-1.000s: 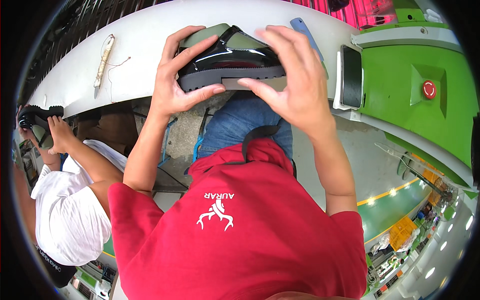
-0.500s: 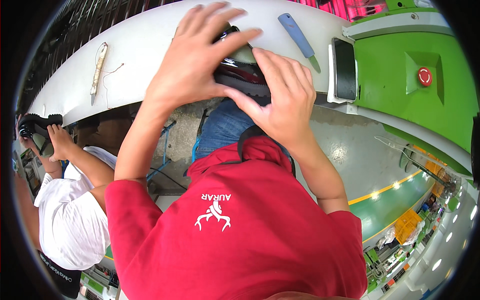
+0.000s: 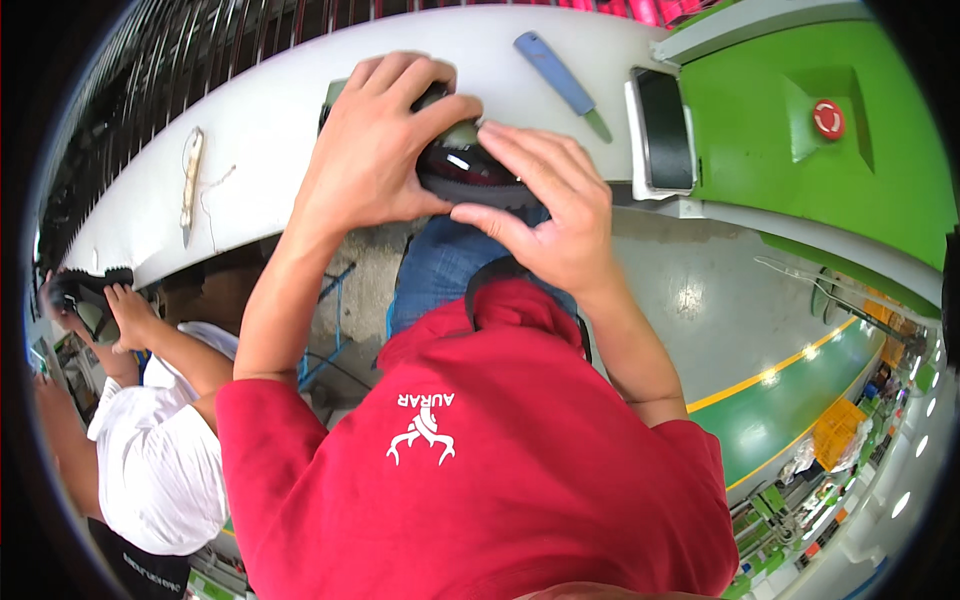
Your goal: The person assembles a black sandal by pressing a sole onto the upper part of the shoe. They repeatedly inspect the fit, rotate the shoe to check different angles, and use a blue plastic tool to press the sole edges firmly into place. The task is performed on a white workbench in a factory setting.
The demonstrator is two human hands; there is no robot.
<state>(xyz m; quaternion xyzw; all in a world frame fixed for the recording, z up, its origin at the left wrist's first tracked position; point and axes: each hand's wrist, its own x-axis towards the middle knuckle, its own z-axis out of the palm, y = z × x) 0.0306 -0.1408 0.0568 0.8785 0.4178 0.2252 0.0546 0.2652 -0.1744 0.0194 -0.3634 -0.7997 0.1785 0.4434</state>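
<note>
Between my two hands, at the near edge of the white table, is a shoe (image 3: 462,164) with a glossy black and olive upper and a thick dark sole. My left hand (image 3: 385,135) is closed over its far left part, fingers curled down and thumb low along the sole. My right hand (image 3: 556,195) grips its right end, fingers on the upper and thumb near the sole's lower edge. Much of the shoe is hidden under my hands. Beyond my right hand lies a knife with a blue handle (image 3: 556,74).
On the white tabletop (image 3: 270,130), a knife with a wrapped pale handle (image 3: 191,180) lies left, beside thread. A phone (image 3: 664,130) rests at the right, by a green machine (image 3: 745,110) with a red button (image 3: 828,119). A co-worker (image 3: 150,450) at left holds another dark shoe (image 3: 92,300).
My left hand's spread, blurred fingers have come down and curled onto the shoe. My right hand stays on its right end. The whole view has shifted slightly.
</note>
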